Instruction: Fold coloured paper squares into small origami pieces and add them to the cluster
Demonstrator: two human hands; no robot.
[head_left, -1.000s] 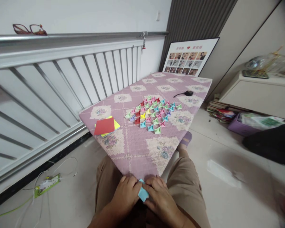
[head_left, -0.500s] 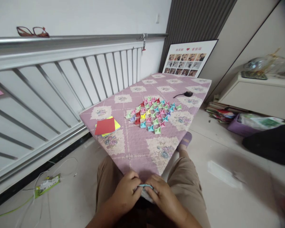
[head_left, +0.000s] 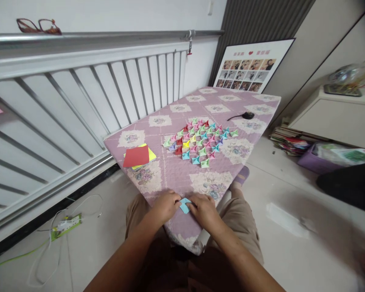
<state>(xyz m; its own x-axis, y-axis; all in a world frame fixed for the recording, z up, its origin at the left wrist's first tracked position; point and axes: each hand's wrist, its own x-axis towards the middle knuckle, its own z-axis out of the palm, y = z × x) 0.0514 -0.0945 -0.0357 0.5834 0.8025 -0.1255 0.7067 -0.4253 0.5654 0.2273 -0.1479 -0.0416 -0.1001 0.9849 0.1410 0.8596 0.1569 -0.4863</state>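
Observation:
A small piece of folded light-blue paper [head_left: 185, 205] is at the near end of the cloth-covered table, between my two hands. My left hand [head_left: 168, 204] pinches its left corner, and my right hand [head_left: 203, 207] grips the right side with the thumb on the paper. Beyond them stand rows of small folded paper pieces [head_left: 202, 151] in green, pink, red, blue and yellow. To the left lies a stack of square paper sheets, with a red sheet [head_left: 136, 156] on top and a yellow sheet [head_left: 152, 155] showing beneath.
The purple floral tablecloth [head_left: 176, 170] spans the table. A black object with a strap [head_left: 247, 115] lies at its far right. A white radiator [head_left: 88, 97] runs along the left, with glasses [head_left: 39, 26] on the pipe above. A power strip [head_left: 66, 226] sits on the floor.
Both hands have moved forward from the table's near edge onto the cloth, with the blue paper. It showed edge-on before; now its flat folded face is visible.

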